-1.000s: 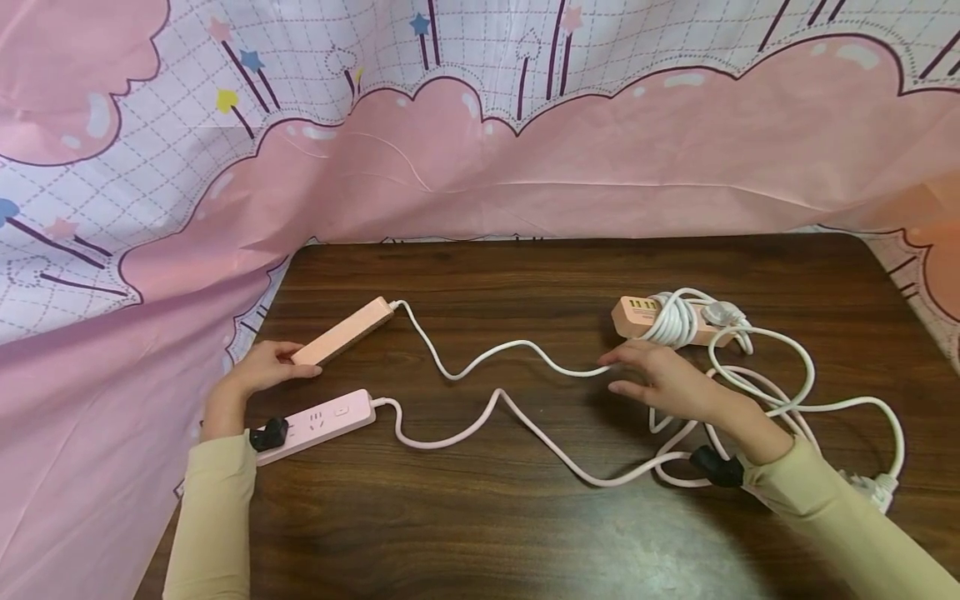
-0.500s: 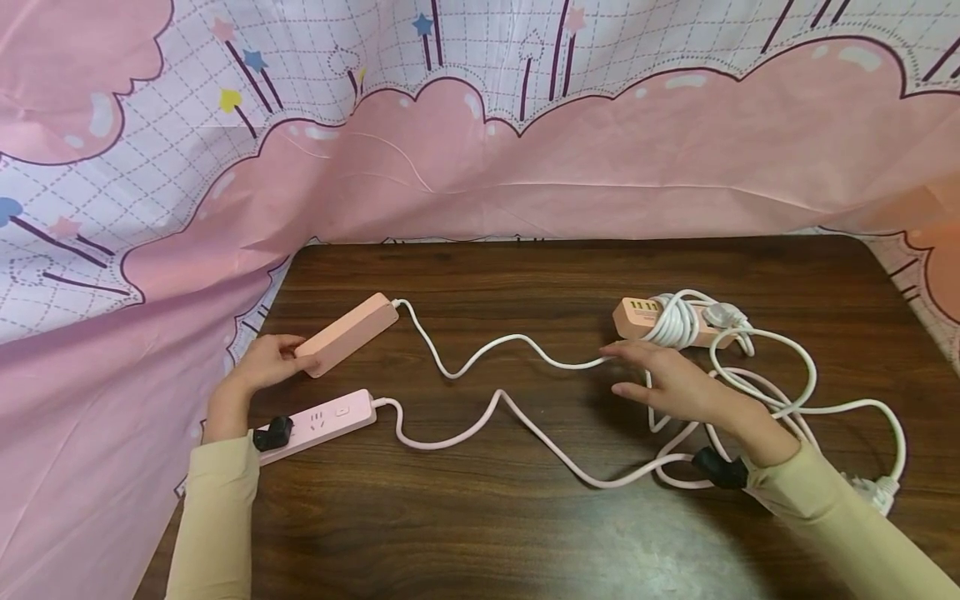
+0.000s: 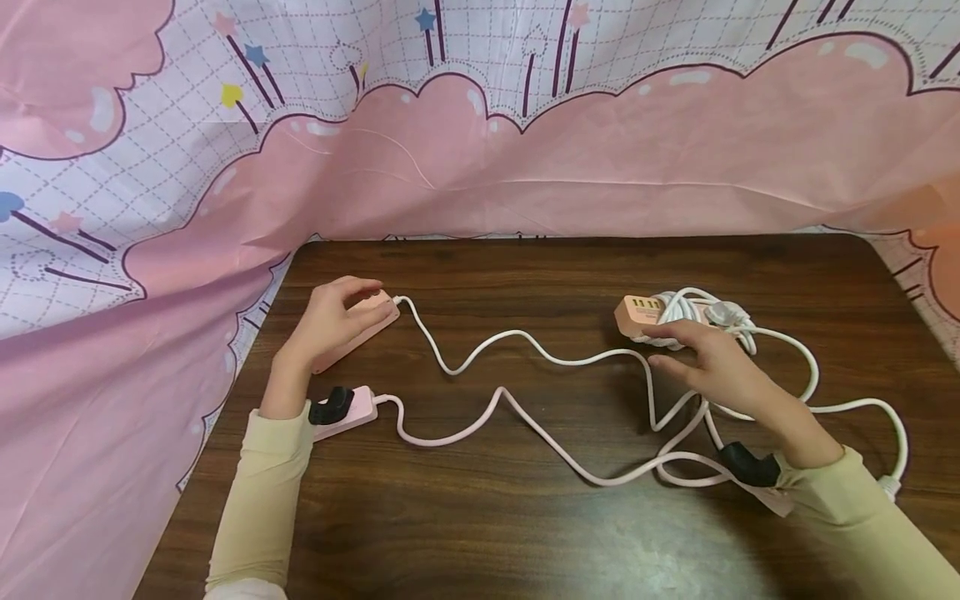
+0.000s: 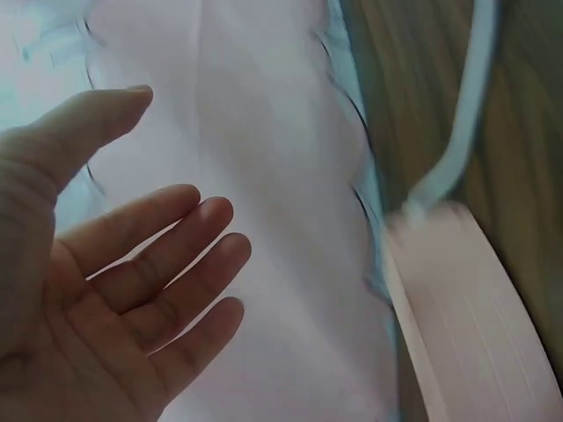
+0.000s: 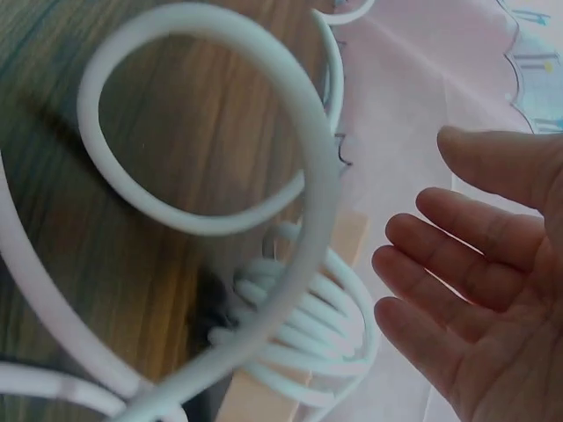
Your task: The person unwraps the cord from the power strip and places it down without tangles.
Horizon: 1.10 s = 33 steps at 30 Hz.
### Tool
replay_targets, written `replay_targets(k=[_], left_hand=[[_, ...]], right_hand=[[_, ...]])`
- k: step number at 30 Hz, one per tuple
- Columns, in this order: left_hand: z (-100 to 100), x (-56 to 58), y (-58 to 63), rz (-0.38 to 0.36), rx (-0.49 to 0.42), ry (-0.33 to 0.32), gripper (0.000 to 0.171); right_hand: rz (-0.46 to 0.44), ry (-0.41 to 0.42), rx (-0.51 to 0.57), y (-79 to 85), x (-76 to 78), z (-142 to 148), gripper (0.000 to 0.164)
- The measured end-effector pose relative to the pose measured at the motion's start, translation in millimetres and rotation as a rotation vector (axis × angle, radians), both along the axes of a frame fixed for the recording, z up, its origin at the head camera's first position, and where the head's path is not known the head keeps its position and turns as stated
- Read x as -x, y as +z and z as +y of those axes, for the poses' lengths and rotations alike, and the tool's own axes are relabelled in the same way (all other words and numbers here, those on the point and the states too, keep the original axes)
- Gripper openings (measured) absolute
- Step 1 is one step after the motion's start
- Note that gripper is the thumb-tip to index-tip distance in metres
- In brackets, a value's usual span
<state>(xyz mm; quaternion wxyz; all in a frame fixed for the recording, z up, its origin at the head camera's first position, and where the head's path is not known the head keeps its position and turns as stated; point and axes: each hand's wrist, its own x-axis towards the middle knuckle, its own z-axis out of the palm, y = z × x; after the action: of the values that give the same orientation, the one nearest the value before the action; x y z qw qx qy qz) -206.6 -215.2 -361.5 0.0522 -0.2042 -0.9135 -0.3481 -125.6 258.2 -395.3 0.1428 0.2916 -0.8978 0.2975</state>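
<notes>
My left hand [image 3: 333, 321] hovers over a peach power strip [image 3: 348, 348], its fingers loosely bent and holding nothing. The left wrist view shows that palm, apart from the power strip's body [image 4: 466, 299] at right. A white cord [image 3: 517, 333] runs from this strip across the table. On the right, my right hand [image 3: 708, 362] hangs relaxed in front of a second peach power strip [image 3: 637, 312], which has USB ports and white cord [image 3: 681, 308] wound round it. Nothing lies in its fingers in the right wrist view, where a cord loop [image 5: 321, 185] rises beside them.
A pink power strip [image 3: 363, 408] lies nearer me on the left, partly behind my left wrist; its pink cord [image 3: 555, 450] snakes rightward. Looped cords and a white plug [image 3: 726, 314] crowd the right side. A pink patterned cloth [image 3: 600, 167] hangs behind the dark wooden table [image 3: 480, 542].
My left hand has let go of the peach strip's near end and moved right and up over it. The strip has turned onto another side. My right hand has left the white cord, shifting right.
</notes>
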Motion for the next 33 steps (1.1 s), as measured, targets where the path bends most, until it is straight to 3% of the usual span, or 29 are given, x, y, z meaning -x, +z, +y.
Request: replay_targets(k=[9, 16, 24, 30, 33], left_hand=[[83, 13.3, 15.6, 0.070, -0.002, -0.219, 0.041], [141, 20.9, 18.6, 0.025, -0.013, -0.332, 0.041], [196, 26.5, 8.1, -0.085, -0.070, -0.390, 0.044], [230, 29.2, -3.0, -0.187, -0.073, -0.399, 0.044], [246, 32.0, -10.5, -0.237, -0.085, -0.406, 0.044]], right_hand=[[-0.016, -0.171, -0.024, 10.9, -0.3, 24, 0.031], [-0.109, -0.291, 0.002, 18.6, 3.5, 36, 0.027], [-0.186, -0.347, 0.054, 23.0, 9.9, 48, 0.027], [-0.185, -0.402, 0.057, 21.8, 13.7, 53, 0.027], [-0.167, -0.384, 0.066, 21.0, 16.3, 57, 0.026]])
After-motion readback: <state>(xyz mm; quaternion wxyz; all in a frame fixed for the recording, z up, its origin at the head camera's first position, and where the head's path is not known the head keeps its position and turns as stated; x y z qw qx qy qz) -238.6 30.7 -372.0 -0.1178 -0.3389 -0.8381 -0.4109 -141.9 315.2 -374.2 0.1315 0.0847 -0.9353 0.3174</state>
